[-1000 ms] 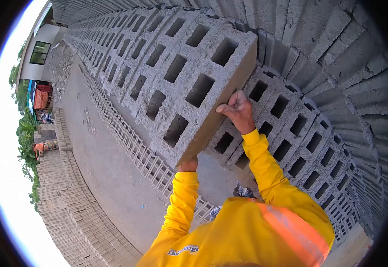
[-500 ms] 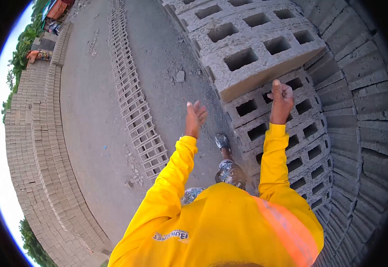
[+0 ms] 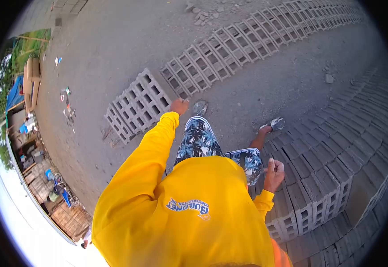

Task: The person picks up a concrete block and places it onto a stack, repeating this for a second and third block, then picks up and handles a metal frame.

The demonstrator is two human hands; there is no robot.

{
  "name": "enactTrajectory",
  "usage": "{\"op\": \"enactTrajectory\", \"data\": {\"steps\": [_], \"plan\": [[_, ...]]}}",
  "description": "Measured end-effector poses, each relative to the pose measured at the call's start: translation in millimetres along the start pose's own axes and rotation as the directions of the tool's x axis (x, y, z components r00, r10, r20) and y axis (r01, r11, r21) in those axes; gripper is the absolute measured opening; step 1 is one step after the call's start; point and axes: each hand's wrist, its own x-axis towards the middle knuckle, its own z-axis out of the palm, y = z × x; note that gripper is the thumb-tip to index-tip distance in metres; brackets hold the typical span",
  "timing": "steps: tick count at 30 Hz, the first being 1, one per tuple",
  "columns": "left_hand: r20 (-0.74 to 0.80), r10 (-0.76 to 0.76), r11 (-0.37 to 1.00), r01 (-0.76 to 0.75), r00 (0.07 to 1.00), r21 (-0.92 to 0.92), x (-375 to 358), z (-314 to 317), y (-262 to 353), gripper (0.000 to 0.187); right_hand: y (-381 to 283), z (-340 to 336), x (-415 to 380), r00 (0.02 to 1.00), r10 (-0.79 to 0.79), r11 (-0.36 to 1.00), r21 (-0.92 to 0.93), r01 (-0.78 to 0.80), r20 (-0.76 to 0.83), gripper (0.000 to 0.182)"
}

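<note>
My left hand [image 3: 179, 106] is out ahead with its fingers curled in and nothing showing in them. In this view it overlaps the near corner of a short stack of grey hollow concrete blocks [image 3: 131, 100], where a long line of blocks [image 3: 229, 53] begins on the ground. My right hand [image 3: 274, 175] is low at my side, fingers folded and thumb raised, with nothing visible in its grasp. Behind it lies a large stack of hollow blocks [image 3: 312, 178], its cavities facing me along the near side.
Grey ground [image 3: 122, 49] spreads ahead, with rubble [image 3: 203, 15] beyond the block line and scattered litter [image 3: 67, 100] to the left. Sheds [image 3: 38, 178] and a bicycle [image 3: 67, 191] stand at far left. My feet are between the block line and the large stack.
The view has swung left, bringing the sheds and short stack into sight. The tall block stack by my right hand has left view. My left hand's fingers have curled in; my right hand has dropped lower.
</note>
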Motion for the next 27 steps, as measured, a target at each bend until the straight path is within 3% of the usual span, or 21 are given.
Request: {"op": "enactTrajectory", "data": {"steps": [2,5,9,10,11,13,15,18,19,20,22,24,25,27], "plan": [[0.043,-0.145,0.983,0.139,0.989,0.121,21.3,7.3,-97.8,0.056,-16.4,50.9,-15.6,0.975,-0.052,0.993,-0.089,0.073,0.216,0.026],[0.118,-0.3,0.942,0.274,0.947,0.196,17.2,-26.0,-159.7,0.056,-13.5,104.8,-37.0,0.899,0.018,0.975,-0.208,0.082,0.437,0.025],[0.063,-0.157,0.922,0.123,0.986,0.367,68.6,-3.5,-229.2,0.063,17.1,133.9,-47.7,0.884,0.174,0.923,-0.386,0.007,0.433,0.023],[-0.005,-0.032,0.907,0.031,0.999,0.421,80.2,4.3,-238.6,0.064,29.4,133.9,-53.4,0.888,0.224,0.903,-0.427,-0.034,0.401,0.023],[-0.074,0.102,0.878,-0.055,0.992,0.475,95.6,11.3,-245.7,0.065,40.2,134.0,-57.2,0.891,0.265,0.884,-0.462,-0.073,0.367,0.023],[-0.086,0.221,0.809,-0.134,0.971,0.572,134.4,22.3,-257.3,0.068,59.2,138.7,-63.9,0.88,0.322,0.85,-0.516,-0.106,0.349,0.023],[0.022,0.235,0.697,-0.184,0.972,0.693,173.6,28.6,-254.6,0.063,80.6,136.7,-77.6,0.883,0.388,0.804,-0.566,-0.183,0.265,0.024],[0.121,0.137,0.718,-0.183,0.983,0.671,199.3,26.0,-252.0,0.055,96.3,133.3,-87.7,0.871,0.425,0.788,-0.574,-0.222,0.247,0.025],[0.072,0.2,0.684,-0.192,0.977,0.704,205.9,33.5,-265.3,0.053,98.0,135.1,-89.7,0.875,0.428,0.793,-0.56,-0.242,0.228,0.025],[0.092,0.144,0.657,-0.165,0.985,0.735,205.3,33.4,-257.1,0.056,97.9,138.8,-90.8,0.867,0.433,0.806,-0.537,-0.249,0.248,0.029],[-0.002,0.205,0.746,-0.155,0.979,0.648,210.2,42.1,-270.7,0.052,93.3,155.1,-88.7,0.87,0.416,0.82,-0.523,-0.232,0.266,0.031],[0.092,0.054,0.746,-0.101,0.994,0.658,210.9,34.6,-246.5,0.05,91.8,154.6,-85.1,0.864,0.388,0.846,-0.496,-0.195,0.321,0.032],[0.045,0.152,0.743,-0.144,0.987,0.653,219.3,41.3,-258.5,0.049,90.9,155.8,-85.0,0.863,0.357,0.866,-0.472,-0.164,0.357,0.032],[0.092,0.027,0.748,-0.081,0.995,0.659,219.0,31.4,-219.8,0.049,84.7,146.8,-89.3,0.879,0.326,0.889,-0.428,-0.161,0.347,0.032]]}}
